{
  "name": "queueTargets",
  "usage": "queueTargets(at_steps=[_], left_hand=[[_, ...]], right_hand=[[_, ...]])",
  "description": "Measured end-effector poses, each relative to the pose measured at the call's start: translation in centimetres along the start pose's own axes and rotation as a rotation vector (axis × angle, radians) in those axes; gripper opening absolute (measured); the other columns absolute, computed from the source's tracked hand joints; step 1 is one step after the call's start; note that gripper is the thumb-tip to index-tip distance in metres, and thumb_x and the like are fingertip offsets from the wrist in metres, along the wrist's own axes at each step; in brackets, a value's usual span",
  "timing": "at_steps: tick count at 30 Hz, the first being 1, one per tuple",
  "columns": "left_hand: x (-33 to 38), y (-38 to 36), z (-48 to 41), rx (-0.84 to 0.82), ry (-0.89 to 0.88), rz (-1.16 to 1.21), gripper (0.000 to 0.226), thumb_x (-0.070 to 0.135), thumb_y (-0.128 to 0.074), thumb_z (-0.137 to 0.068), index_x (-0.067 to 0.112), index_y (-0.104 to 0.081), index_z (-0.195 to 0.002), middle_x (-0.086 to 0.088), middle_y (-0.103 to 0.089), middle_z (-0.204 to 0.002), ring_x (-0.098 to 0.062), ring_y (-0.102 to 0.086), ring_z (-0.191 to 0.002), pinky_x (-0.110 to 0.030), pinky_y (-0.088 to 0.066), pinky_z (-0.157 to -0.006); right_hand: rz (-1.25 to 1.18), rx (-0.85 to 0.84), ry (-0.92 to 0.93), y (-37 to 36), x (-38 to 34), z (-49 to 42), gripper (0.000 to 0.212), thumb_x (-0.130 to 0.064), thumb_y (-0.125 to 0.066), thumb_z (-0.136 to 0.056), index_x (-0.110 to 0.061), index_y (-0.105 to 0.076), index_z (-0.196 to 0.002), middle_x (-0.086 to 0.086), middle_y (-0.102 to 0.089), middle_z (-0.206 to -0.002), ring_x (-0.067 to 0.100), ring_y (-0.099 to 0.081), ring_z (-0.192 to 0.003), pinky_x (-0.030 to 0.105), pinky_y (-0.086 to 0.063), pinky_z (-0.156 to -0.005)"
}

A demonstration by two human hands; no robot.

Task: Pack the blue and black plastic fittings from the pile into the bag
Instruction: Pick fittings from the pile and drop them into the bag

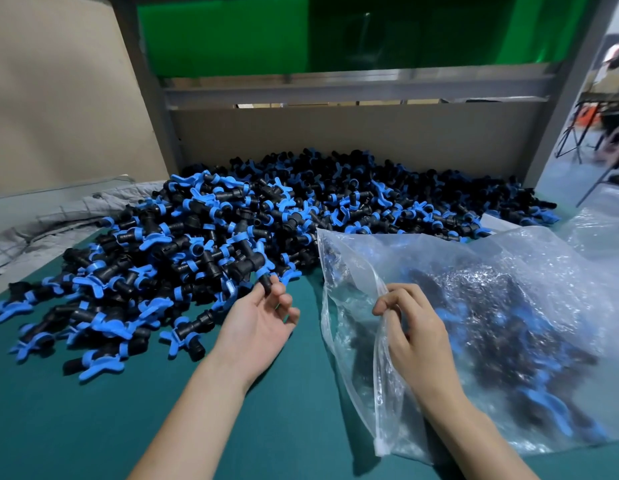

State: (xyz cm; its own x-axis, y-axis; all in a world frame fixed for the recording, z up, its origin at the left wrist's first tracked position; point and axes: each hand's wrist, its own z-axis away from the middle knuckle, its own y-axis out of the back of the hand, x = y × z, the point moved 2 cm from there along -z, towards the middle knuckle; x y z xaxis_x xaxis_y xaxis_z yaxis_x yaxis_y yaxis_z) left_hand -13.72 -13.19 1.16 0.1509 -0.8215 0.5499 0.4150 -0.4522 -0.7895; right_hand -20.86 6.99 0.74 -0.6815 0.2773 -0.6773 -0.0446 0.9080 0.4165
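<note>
Plastic bag (529, 258) at three o'clock: right hand (415, 334) pinches its rim open, likely for the fitting (265, 280) left hand (256, 327) pinches.

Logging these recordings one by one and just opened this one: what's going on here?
A person is packing blue and black fittings from a large pile into a clear bag on a green table. The left hand pinches one fitting at the pile's near edge, while the right hand grips the bag's open edge. The bag already holds many fittings, and most of the pile is left.
</note>
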Motion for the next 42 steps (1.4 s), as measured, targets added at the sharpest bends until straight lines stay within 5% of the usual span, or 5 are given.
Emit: queueTargets(at_steps=[9,18,28,33,42], left_hand=[[-1.3,-0.8,0.0,-0.181,-0.108,-0.331,0.028,0.014,-0.058,-0.084,0.006,-0.063,-0.111,-0.003,-0.061,-0.079,-0.010,-0.054,-0.064,-0.025,-0.048,-0.057],[-3.1,-0.8,0.1,-0.186,-0.124,-0.653,0.039,0.027,-0.065,-0.082,0.006,-0.064,-0.115,0.002,-0.065,-0.076,-0.008,-0.058,-0.066,-0.021,-0.053,-0.065],[-2.5,-1.2,0.2,-0.129,0.063,-0.065,0.019,0.028,-0.058,-0.094,0.010,-0.066,-0.096,0.000,-0.056,-0.072,-0.010,-0.050,-0.055,-0.025,-0.044,-0.051],[-2.1,-0.7,-0.3,-0.077,0.088,-0.007,0.014,0.029,-0.051,-0.096,0.016,-0.056,-0.092,0.006,-0.048,-0.066,-0.008,-0.042,-0.053,-0.023,-0.038,-0.055],[-2.3,-0.5,-0.4,-0.087,0.039,-0.128,0.020,0.029,-0.052,-0.096,0.013,-0.064,-0.092,0.004,-0.048,-0.065,-0.008,-0.041,-0.052,-0.022,-0.040,-0.051]], right_hand=[[0.007,0.016,0.017,0.0,0.1,0.0,0.030,0.008,-0.053,-0.088,-0.019,-0.062,-0.081,-0.012,-0.056,-0.098,0.014,-0.050,-0.062,0.017,-0.031,-0.054],[0.020,-0.024,0.020,0.0,0.1,0.2,0.045,0.002,-0.051,-0.090,-0.027,-0.063,-0.123,-0.014,-0.060,-0.114,-0.008,-0.042,-0.065,0.016,-0.031,-0.066],[0.010,-0.049,0.013,0.1,0.1,0.3,0.047,0.000,-0.050,-0.092,-0.031,-0.063,-0.124,-0.015,-0.058,-0.117,-0.007,-0.040,-0.068,0.018,-0.032,-0.069],[0.030,-0.022,0.021,0.1,0.1,0.2,0.033,-0.008,-0.047,-0.092,-0.028,-0.068,-0.107,-0.013,-0.057,-0.111,0.015,-0.056,-0.076,0.026,-0.037,-0.065],[-0.011,0.065,0.041,0.6,-0.9,-0.1,0.023,-0.009,-0.046,-0.091,-0.023,-0.063,-0.092,-0.017,-0.056,-0.104,0.006,-0.059,-0.091,0.014,-0.039,-0.073]])
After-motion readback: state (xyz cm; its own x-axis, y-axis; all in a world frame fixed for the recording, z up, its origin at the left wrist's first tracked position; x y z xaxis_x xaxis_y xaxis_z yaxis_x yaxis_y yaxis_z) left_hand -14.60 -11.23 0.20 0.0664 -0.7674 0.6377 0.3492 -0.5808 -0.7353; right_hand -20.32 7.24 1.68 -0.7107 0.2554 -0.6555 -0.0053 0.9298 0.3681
